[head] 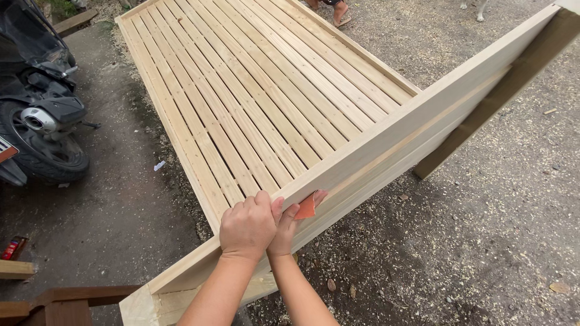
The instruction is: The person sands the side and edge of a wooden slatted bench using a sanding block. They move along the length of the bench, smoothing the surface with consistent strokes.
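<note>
A pale wooden frame panel (386, 133) stands on edge, running from lower left to upper right. My left hand (246, 226) grips its top edge from above. My right hand (285, 228) presses a folded piece of orange sandpaper (307, 206) against the panel's near face just below the edge. Both hands are close together, almost touching. Behind the panel lies a large slatted wooden bed base (254, 90) flat on the ground.
A parked motorcycle (36, 108) stands at the left. A dark wooden post (501, 96) leans against the panel's far end. Sawdust covers the gravel ground (471, 241). Dark wooden pieces (66, 299) are at bottom left. Another person's feet (338, 9) are at the top.
</note>
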The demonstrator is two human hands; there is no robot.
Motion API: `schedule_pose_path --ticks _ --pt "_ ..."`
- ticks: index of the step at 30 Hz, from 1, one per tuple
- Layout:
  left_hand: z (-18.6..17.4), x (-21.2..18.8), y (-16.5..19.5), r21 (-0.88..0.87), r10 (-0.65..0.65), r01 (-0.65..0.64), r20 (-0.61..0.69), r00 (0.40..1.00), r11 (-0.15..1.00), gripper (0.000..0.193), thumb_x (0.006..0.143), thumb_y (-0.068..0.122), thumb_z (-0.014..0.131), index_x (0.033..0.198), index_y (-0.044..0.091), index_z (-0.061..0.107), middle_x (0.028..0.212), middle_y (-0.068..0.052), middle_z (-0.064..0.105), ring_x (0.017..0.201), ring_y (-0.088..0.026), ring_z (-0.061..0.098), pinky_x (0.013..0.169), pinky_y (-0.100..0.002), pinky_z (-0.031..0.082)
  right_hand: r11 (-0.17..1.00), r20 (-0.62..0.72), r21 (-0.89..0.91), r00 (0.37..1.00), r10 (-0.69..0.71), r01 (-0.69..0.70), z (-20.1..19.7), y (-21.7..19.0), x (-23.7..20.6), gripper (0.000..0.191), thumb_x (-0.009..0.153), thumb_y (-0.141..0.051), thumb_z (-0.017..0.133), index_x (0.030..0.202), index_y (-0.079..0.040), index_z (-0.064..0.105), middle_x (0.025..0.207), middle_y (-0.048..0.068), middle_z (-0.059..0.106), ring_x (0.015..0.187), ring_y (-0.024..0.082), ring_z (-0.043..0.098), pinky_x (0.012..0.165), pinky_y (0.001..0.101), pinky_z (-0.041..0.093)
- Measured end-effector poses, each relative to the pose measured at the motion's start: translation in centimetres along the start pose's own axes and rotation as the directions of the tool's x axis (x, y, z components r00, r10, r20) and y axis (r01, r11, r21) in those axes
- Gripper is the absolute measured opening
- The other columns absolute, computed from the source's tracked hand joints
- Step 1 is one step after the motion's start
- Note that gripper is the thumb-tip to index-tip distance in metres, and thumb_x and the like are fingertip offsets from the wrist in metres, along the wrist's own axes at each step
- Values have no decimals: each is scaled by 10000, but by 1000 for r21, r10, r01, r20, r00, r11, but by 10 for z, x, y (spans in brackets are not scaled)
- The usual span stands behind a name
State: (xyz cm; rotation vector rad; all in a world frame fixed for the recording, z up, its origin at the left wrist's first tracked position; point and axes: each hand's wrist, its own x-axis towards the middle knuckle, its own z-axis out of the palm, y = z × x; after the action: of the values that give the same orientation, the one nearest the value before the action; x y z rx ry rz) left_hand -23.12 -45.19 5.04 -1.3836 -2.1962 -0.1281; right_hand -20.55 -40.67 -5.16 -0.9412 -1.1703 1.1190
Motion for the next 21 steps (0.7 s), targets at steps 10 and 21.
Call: schedule_pose_path --ticks 10,21 --pt "2 2 -1 38 9 -9 -8 1000 999 453 1002 501 506 693 170 538 540 6 591 495 -193 626 474 -352 480 898 -125 418 971 206 -137 -79 43 267 708 1070 -475 250 1629 -87 56 1692 110 189 1537 270 274 1240 374 233" --pt "0 1 -1 -39 9 -10 -36 999 999 427 988 486 524 701 170 544 571 -14 599 509 -211 627 494 -364 487 997 14 49 998 65 -66 4 -8 -19 823 1081 -507 324 1633 8 -5 1739 178 -29 1616 315 -78 1281 437 -39"
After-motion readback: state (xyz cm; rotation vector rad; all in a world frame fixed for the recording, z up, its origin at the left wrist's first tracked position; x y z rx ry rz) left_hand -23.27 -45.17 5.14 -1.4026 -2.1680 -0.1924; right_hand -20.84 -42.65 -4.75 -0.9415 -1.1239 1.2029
